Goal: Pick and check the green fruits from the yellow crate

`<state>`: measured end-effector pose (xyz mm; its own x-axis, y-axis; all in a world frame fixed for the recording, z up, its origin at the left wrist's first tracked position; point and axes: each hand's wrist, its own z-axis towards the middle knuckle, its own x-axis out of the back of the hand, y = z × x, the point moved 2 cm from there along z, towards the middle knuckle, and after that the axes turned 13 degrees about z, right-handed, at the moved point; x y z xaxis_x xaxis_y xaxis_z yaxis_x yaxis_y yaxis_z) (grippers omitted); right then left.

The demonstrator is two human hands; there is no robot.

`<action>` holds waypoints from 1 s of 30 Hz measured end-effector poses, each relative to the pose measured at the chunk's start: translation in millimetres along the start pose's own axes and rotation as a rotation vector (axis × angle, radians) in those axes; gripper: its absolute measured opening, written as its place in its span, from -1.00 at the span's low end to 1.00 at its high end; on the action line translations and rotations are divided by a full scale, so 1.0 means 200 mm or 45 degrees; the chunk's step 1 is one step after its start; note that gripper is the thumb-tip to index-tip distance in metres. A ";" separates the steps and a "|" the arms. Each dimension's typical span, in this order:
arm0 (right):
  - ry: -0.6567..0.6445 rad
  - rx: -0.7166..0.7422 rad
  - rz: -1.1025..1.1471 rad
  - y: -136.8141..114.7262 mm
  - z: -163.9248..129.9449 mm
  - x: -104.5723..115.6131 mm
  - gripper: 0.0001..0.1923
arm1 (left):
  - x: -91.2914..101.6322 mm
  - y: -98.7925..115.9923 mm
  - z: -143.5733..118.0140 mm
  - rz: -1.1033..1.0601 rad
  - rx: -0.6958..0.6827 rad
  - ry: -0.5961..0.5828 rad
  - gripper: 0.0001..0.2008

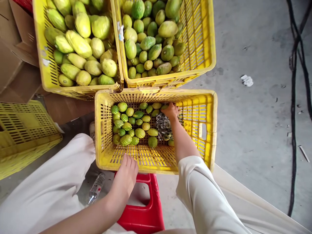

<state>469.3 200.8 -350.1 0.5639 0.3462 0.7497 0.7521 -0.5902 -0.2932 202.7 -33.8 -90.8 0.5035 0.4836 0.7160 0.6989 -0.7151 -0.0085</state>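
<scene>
Yellow crate (209,130): wall marking unreadable. Left hand (125,175) grip closed on near rim; right hand (171,111) among fruit (126,125), grip unclear.

Hardly any writing to note. Near yellow crate (156,97): a small dark stamped mark on the inside of its right wall, beside the handle slot, too small to read. White sticker (120,32) on the rim between the two far crates: no legible print. Plastic bottle (96,188) on the floor by the red stool: label blurred, unreadable.
</scene>
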 end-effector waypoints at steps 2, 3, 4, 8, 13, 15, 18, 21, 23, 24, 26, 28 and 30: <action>0.066 0.025 0.016 0.03 -0.04 0.00 -0.21 | 0.02 0.00 0.01 0.045 -0.021 -0.050 -0.32; 0.107 0.066 0.026 0.04 -0.07 0.01 -0.22 | 0.04 0.01 0.01 0.072 -0.029 -0.075 -0.32; 0.149 0.131 0.040 0.05 -0.10 0.02 -0.24 | 0.05 0.01 0.02 0.100 -0.029 -0.094 -0.31; 0.254 0.522 0.181 0.05 -0.25 0.10 -0.37 | 0.10 0.03 0.02 0.173 0.025 -0.121 -0.34; 0.089 0.605 0.680 -0.06 -0.44 0.22 -0.38 | 0.12 -0.03 0.05 0.003 -0.039 -0.174 -0.38; -0.120 0.303 1.040 -0.10 -0.51 0.24 -0.51 | 0.10 -0.10 0.08 -0.155 -0.010 -0.241 -0.40; -0.417 -0.123 1.352 -0.10 -0.64 0.22 -0.71 | 0.03 -0.22 0.14 -0.446 0.097 -0.336 -0.54; -0.557 -0.370 1.397 -0.02 -0.76 0.19 -0.70 | -0.07 -0.32 0.23 -0.489 0.234 -0.400 -0.54; -0.566 -0.461 1.421 0.05 -0.81 0.16 -0.66 | -0.14 -0.36 0.30 -0.508 0.341 -0.414 -0.46; -0.561 -0.489 1.440 0.08 -0.84 0.15 -0.64 | -0.17 -0.37 0.34 -0.516 0.396 -0.406 -0.40; -0.555 -0.536 1.492 0.14 -0.88 0.11 -0.64 | -0.23 -0.36 0.42 -0.548 0.490 -0.383 -0.32; -0.564 -0.567 1.554 0.17 -0.92 0.08 -0.66 | -0.29 -0.34 0.49 -0.601 0.546 -0.387 -0.30; -0.595 -0.584 1.627 0.19 -0.95 0.05 -0.70 | -0.34 -0.31 0.54 -0.642 0.581 -0.384 -0.29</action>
<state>439.3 43.2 -241.6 0.8827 -0.4407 -0.1633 -0.4699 -0.8212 -0.3238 179.8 32.2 -214.7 0.1372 0.8624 0.4873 0.9905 -0.1203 -0.0659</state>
